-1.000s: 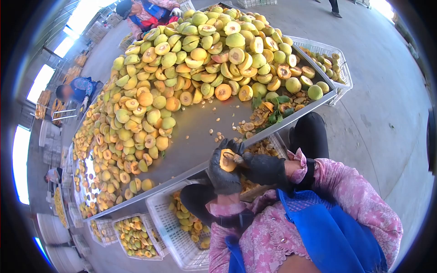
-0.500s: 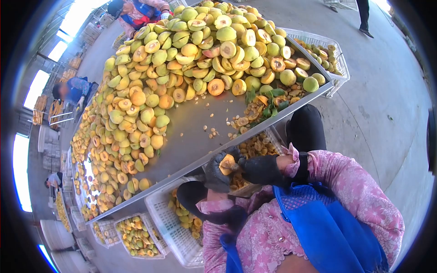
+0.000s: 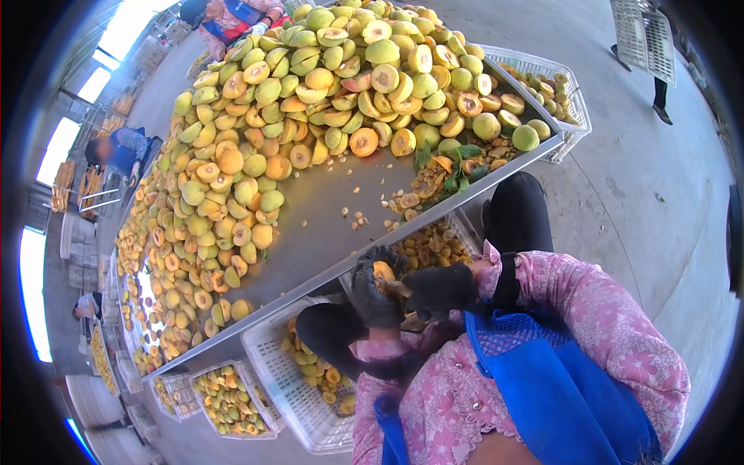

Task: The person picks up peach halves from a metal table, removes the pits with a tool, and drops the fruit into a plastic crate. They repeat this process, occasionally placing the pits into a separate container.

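Observation:
My left hand (image 3: 377,291), in a dark, soiled glove, is closed around a halved peach (image 3: 383,270), with its orange flesh facing up. Right beside it, my right hand (image 3: 440,290), also in a black glove, is closed and points at the fruit. A thin brownish piece (image 3: 397,287) sticks out between the two hands; its kind is not clear. Both hands are just off the near edge of a metal table (image 3: 325,205). On the table rises a big heap of halved peaches (image 3: 232,163), green and yellow outside.
Below my hands stands a crate of peach scraps (image 3: 434,248). A white crate (image 3: 267,356) with peach halves is at my left, another crate (image 3: 577,116) at the table's right end. Leaves and scraps (image 3: 457,174) lie near the table edge. Co-workers (image 3: 232,19) are farther off; one person carries crates (image 3: 645,39).
Both hands stay together at the table edge; the peach half is tilted and more covered by my left fingers. At the upper right, the walking person has come further into view with crates.

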`<state>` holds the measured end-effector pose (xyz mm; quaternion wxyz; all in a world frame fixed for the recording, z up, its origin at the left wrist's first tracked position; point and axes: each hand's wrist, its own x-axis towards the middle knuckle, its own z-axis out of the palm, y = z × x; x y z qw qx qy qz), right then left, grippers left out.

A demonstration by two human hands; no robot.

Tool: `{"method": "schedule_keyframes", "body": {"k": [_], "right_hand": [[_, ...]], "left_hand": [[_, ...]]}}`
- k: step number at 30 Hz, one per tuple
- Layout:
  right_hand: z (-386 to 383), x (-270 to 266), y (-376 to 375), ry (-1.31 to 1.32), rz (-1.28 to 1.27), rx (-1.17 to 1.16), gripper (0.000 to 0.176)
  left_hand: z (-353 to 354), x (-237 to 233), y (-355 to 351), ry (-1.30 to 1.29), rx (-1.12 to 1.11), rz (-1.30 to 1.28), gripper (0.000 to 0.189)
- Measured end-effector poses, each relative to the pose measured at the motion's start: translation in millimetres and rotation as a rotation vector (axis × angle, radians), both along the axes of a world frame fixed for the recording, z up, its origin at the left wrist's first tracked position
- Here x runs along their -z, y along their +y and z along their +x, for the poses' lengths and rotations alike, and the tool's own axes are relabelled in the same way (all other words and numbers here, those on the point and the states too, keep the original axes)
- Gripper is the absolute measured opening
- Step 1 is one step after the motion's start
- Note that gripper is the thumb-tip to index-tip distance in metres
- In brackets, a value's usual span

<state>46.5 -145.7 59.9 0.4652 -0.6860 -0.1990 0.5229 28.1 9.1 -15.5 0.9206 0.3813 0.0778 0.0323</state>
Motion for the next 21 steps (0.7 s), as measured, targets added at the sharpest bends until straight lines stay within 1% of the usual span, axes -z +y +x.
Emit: {"method": "schedule_keyframes", "body": {"k": [1,3,4,6,7,9,10,11,12,13,15,16,17,19,20,21], "right_hand": [[1,10,1,0.001,0.0,-0.002,0.019],[3,40,1,0.807,0.366,0.092,0.022],[2,38,0,0.806,0.366,0.089,0.022],[-1,33,-3,1.11,0.561,0.132,0.023],[-3,37,-4,1.111,0.559,0.131,0.023],[-8,48,-5,1.375,0.788,0.101,0.02],[-8,47,-4,1.375,0.789,0.104,0.02],[-7,46,-2,1.263,0.759,0.089,0.019],[-6,41,-1,1.153,0.726,0.073,0.019],[-6,34,-5,1.157,0.722,0.07,0.019],[1,0,-14,0.837,0.597,0.184,0.019],[4,-3,-19,0.835,0.596,0.184,0.019],[5,-3,-27,0.802,0.595,0.166,0.02],[5,2,-37,0.773,0.598,0.145,0.021],[5,9,-39,0.666,0.523,0.199,0.021],[5,12,-41,0.556,0.448,0.252,0.022]], "left_hand": [[-1,0,0,0.001,-0.002,0.0,0.038],[-6,1,-4,-0.149,-0.068,0.221,0.04],[-5,-5,-7,-0.15,-0.07,0.222,0.04],[-4,-13,-12,-0.053,-0.123,0.002,0.041],[-3,-13,-13,-0.052,-0.125,0.001,0.041],[-1,-13,-14,0.077,-0.161,-0.217,0.041],[-4,-4,-14,0.078,-0.159,-0.217,0.041],[-7,11,-14,0.027,-0.12,-0.227,0.039],[-9,15,-16,-0.023,-0.085,-0.238,0.038],[-11,20,-18,-0.022,-0.091,-0.239,0.038],[-4,12,-21,-0.027,0.002,-0.119,0.036],[-3,-13,-17,0.005,0.077,-0.125,0.034],[-1,-6,0,0.005,0.075,-0.128,0.034],[0,15,33,-0.542,-0.1,1.661,0.038],[-4,-12,30,-0.538,-0.06,1.682,0.042],[-9,-15,34,-0.535,-0.06,1.689,0.042]]}}
